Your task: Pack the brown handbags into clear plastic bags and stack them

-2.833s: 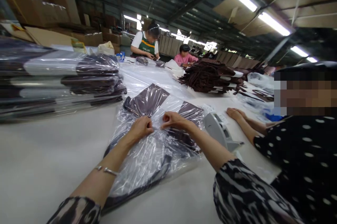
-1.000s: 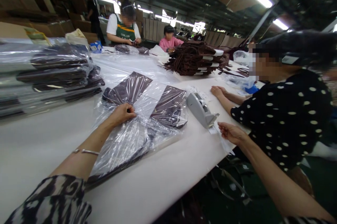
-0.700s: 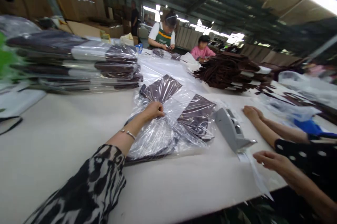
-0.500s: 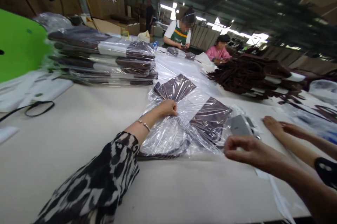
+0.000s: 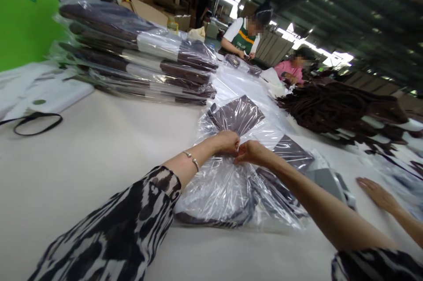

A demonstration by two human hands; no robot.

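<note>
A clear plastic bag (image 5: 218, 190) with folded dark brown fabric inside lies on the pale table in front of me. My left hand (image 5: 228, 142) is closed on the bag's gathered film near its middle, and the plastic creases out from that spot. Touching it from the right, my right hand (image 5: 253, 153) pinches the same film with thumb and fingers. What lies exactly between the fingertips is hidden. A grey-and-white device (image 5: 330, 184) sits to the right of the bag, partly behind my right forearm.
Bagged brown goods (image 5: 158, 56) are stacked at the back left. A heap of dark brown strappy pieces (image 5: 343, 109) stands at the back right. Another person's hand (image 5: 380, 193) rests on the table at right. A black cord loop (image 5: 38, 124) lies left; two people work behind.
My right hand has moved left from beside the device to meet my left hand on the plastic. The film is bunched more tightly, and the whole view has shifted.
</note>
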